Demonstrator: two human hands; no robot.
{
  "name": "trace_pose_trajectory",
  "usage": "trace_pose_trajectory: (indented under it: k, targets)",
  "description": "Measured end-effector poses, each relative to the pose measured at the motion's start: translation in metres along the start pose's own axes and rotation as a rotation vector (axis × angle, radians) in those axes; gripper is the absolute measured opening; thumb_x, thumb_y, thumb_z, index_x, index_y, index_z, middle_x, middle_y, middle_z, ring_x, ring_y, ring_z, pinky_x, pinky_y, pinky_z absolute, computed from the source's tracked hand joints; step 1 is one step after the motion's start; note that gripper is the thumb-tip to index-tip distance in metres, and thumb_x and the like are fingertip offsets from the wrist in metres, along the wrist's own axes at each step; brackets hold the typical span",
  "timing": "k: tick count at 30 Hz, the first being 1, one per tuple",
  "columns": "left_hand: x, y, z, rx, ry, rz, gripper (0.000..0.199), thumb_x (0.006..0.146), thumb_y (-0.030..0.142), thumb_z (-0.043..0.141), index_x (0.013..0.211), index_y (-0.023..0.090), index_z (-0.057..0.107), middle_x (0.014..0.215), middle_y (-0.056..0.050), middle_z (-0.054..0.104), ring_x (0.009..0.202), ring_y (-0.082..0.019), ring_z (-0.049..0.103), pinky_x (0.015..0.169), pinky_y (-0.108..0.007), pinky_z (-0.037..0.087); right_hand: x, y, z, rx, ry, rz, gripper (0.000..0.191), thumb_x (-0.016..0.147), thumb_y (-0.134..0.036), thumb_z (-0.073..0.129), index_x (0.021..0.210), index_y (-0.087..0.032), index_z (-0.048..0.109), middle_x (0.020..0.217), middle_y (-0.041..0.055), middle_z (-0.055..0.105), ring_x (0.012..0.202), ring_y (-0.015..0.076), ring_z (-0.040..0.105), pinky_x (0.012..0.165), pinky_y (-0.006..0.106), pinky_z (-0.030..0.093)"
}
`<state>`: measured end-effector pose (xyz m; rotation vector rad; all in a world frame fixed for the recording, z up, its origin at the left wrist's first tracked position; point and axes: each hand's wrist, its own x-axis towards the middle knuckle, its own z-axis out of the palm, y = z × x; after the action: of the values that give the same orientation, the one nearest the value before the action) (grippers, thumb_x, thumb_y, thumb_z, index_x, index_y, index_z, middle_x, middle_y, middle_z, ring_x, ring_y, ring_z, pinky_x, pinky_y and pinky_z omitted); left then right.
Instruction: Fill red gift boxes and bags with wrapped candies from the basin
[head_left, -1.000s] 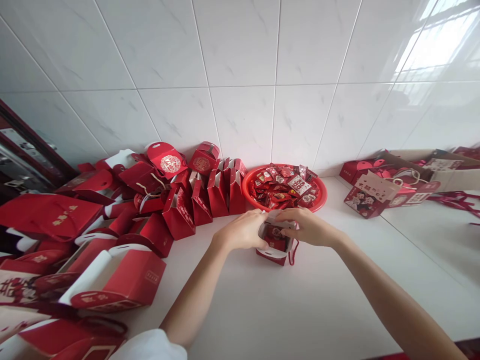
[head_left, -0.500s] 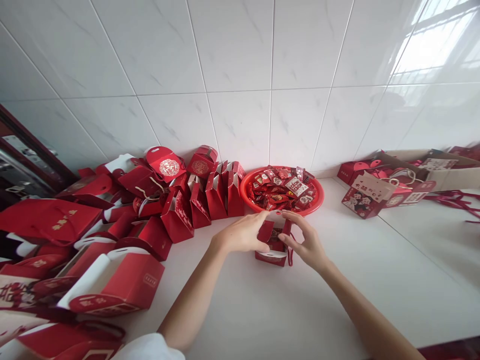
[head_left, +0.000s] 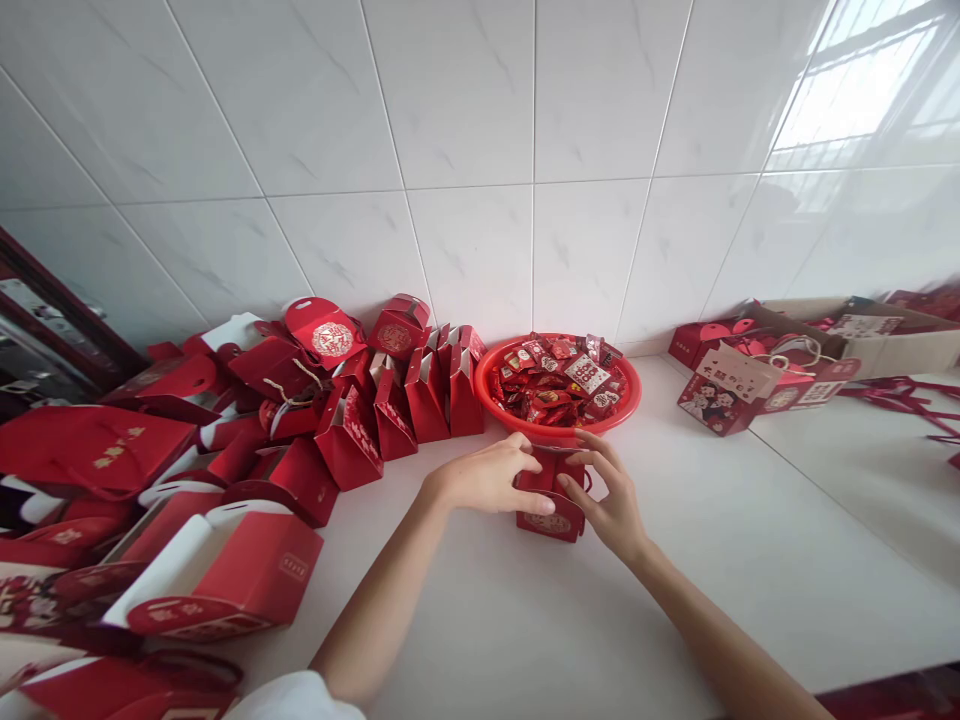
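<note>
A small red gift box (head_left: 553,522) with a pale round emblem on its front stands on the white tabletop, and both my hands are on its flaps. My left hand (head_left: 487,480) grips it from the left, thumb across the front flap, fingers at the back edge. From the right, my right hand (head_left: 611,495) holds the flaps between its bent fingers and thumb. A dark red ribbon handle shows at the box's right side. Just behind is a red plastic basin (head_left: 636,405) heaped with red-wrapped sweets (head_left: 551,385). The inside of the box is hidden.
Many red gift boxes (head_left: 255,560) crowd the left of the white table (head_left: 465,620). Several upright ones (head_left: 431,395) stand left of the basin. To the right are a decorated box (head_left: 712,395), a cardboard carton (head_left: 911,345) and dark red ribbons (head_left: 892,398). A tiled wall (head_left: 465,250) rises behind.
The front flap, with its round emblem, now shows folded up under my left thumb, and the box's opening is covered. My hands stay on the box. The view has shifted slightly.
</note>
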<state>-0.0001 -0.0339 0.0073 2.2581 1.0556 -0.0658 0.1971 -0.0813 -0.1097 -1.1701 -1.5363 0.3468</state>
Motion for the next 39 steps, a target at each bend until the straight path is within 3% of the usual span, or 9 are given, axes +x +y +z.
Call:
trace_pose_trajectory:
  k: [5, 7, 10, 13, 19, 27, 30, 34, 39]
  targets:
    - [0.009, -0.006, 0.007, -0.024, 0.126, -0.010, 0.029, 0.080, 0.044, 0.069, 0.096, 0.020, 0.064, 0.113, -0.006, 0.061, 0.099, -0.024, 0.064, 0.081, -0.034, 0.050, -0.001, -0.001, -0.003, 0.131, 0.018, 0.097, 0.024, 0.090, -0.046, 0.063, 0.087, -0.025, 0.052, 0.105, 0.0100, 0.072, 0.098, 0.0249, 0.067, 0.088, 0.043, 0.054]
    - [0.011, -0.008, 0.014, -0.072, 0.198, -0.026, 0.034, 0.075, 0.042, 0.074, 0.098, 0.021, 0.061, 0.108, -0.006, 0.063, 0.100, -0.025, 0.063, 0.081, -0.035, 0.051, 0.000, -0.001, -0.005, 0.170, 0.020, 0.113, 0.024, 0.093, -0.047, 0.058, 0.087, -0.024, 0.053, 0.100, 0.0092, 0.073, 0.094, 0.0238, 0.068, 0.085, 0.041, 0.054]
    - [0.012, -0.014, 0.027, -0.162, 0.295, -0.002, 0.052, 0.075, 0.044, 0.075, 0.119, 0.023, 0.057, 0.116, -0.007, 0.061, 0.102, -0.025, 0.063, 0.086, -0.037, 0.053, 0.001, -0.002, -0.007, 0.185, 0.004, 0.120, 0.026, 0.095, -0.048, 0.055, 0.085, -0.024, 0.057, 0.091, 0.0077, 0.072, 0.088, 0.0230, 0.067, 0.082, 0.039, 0.054]
    - [0.011, -0.023, 0.037, -0.220, 0.305, 0.070, 0.053, 0.081, 0.046, 0.071, 0.128, 0.027, 0.058, 0.130, -0.008, 0.054, 0.104, -0.023, 0.063, 0.094, -0.037, 0.052, 0.003, -0.002, -0.009, 0.169, -0.038, 0.118, 0.028, 0.092, -0.049, 0.059, 0.081, -0.024, 0.061, 0.086, 0.0069, 0.070, 0.084, 0.0232, 0.066, 0.080, 0.038, 0.054]
    - [0.016, -0.034, 0.045, -0.275, 0.300, 0.141, 0.026, 0.085, 0.042, 0.067, 0.103, 0.022, 0.066, 0.126, -0.006, 0.057, 0.105, -0.020, 0.061, 0.096, -0.033, 0.050, 0.008, 0.003, -0.013, 0.239, 0.019, 0.275, 0.037, 0.089, -0.057, 0.059, 0.083, -0.021, 0.064, 0.087, 0.0075, 0.071, 0.083, 0.0230, 0.066, 0.076, 0.036, 0.053]
    - [0.025, -0.041, 0.055, -0.318, 0.331, 0.208, 0.022, 0.086, 0.043, 0.063, 0.087, 0.021, 0.060, 0.098, -0.002, 0.061, 0.092, -0.018, 0.060, 0.088, -0.032, 0.049, 0.023, 0.023, -0.029, 0.070, -0.253, 0.475, 0.066, 0.078, -0.085, 0.048, 0.070, -0.020, 0.057, 0.069, 0.0069, 0.066, 0.068, 0.0228, 0.062, 0.069, 0.037, 0.048]
    - [0.025, -0.043, 0.057, -0.314, 0.350, 0.208, 0.022, 0.085, 0.043, 0.064, 0.086, 0.021, 0.059, 0.097, -0.002, 0.060, 0.091, -0.018, 0.060, 0.088, -0.033, 0.049, 0.025, 0.018, -0.037, 0.189, -0.363, 0.504, 0.062, 0.084, -0.079, 0.048, 0.080, -0.019, 0.062, 0.069, 0.0044, 0.066, 0.068, 0.0212, 0.063, 0.073, 0.036, 0.048]
    - [0.022, -0.043, 0.059, -0.310, 0.391, 0.150, 0.029, 0.083, 0.046, 0.067, 0.099, 0.022, 0.060, 0.105, -0.004, 0.062, 0.094, -0.020, 0.060, 0.087, -0.034, 0.050, 0.027, 0.012, -0.050, 0.403, -0.435, 0.489, 0.048, 0.083, -0.063, 0.067, 0.104, -0.019, 0.066, 0.070, 0.0010, 0.064, 0.065, 0.0177, 0.060, 0.071, 0.034, 0.048]
    - [0.021, -0.040, 0.064, -0.289, 0.394, 0.121, 0.044, 0.085, 0.050, 0.066, 0.120, 0.024, 0.061, 0.116, -0.007, 0.062, 0.103, -0.023, 0.061, 0.091, -0.037, 0.050, 0.029, 0.007, -0.057, 0.625, -0.278, 0.380, 0.035, 0.075, -0.047, 0.081, 0.099, -0.023, 0.068, 0.072, 0.0004, 0.064, 0.065, 0.0150, 0.056, 0.062, 0.029, 0.047]
